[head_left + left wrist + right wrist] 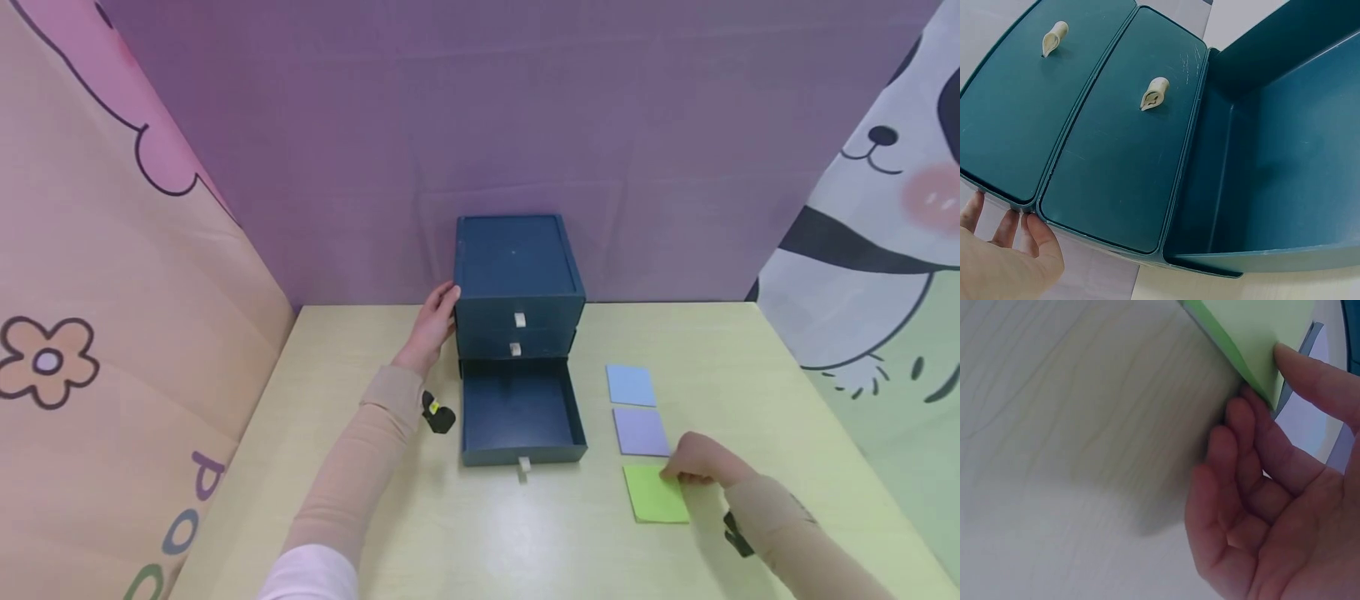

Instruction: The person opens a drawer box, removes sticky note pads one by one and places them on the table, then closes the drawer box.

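A dark blue desktop drawer unit stands at the back, its bottom drawer pulled out and bare inside. My left hand touches the unit's left side with its fingertips, which in the left wrist view lie along the edge beside the two upper drawer fronts. At the right, a pad of green sticky notes lies on the table. My right hand pinches the pad's near corner between thumb and fingers; in the right wrist view that corner of the green pad looks lifted.
A purple sticky note pad and a blue one lie in a column beyond the green pad, right of the pulled-out drawer. Small pale pull tabs stick out from the drawer fronts. A purple cloth hangs behind the table.
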The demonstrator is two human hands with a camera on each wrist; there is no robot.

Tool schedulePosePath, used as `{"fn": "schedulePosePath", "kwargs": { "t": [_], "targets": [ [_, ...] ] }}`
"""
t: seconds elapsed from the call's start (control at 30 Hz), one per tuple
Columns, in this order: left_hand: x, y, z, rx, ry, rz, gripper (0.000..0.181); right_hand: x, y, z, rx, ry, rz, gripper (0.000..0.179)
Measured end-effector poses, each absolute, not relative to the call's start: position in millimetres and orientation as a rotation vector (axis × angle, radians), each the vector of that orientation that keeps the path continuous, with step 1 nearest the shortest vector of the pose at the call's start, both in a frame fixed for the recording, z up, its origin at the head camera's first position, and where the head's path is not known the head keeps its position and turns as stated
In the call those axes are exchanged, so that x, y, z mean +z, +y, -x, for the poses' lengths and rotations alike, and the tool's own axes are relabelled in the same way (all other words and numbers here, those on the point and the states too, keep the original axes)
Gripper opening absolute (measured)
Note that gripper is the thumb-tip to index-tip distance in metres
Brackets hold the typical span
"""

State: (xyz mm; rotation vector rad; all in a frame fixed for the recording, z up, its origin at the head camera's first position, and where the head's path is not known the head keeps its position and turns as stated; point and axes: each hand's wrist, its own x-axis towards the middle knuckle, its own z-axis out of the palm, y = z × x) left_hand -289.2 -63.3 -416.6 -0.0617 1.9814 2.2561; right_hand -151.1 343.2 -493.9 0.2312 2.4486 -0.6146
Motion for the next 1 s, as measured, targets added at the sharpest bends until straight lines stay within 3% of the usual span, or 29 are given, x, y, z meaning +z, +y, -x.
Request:
{"fn": "schedulePosePath", "kwargs": {
  "t": [1.0],
  "targets": [
    [-410.7, -63.6, 288.3, 2.244, 1.981, 0.105, 0.055, -472.5, 346.0, 157.7, -0.622, 2.601, -0.067, 0.035]
  ]
}}
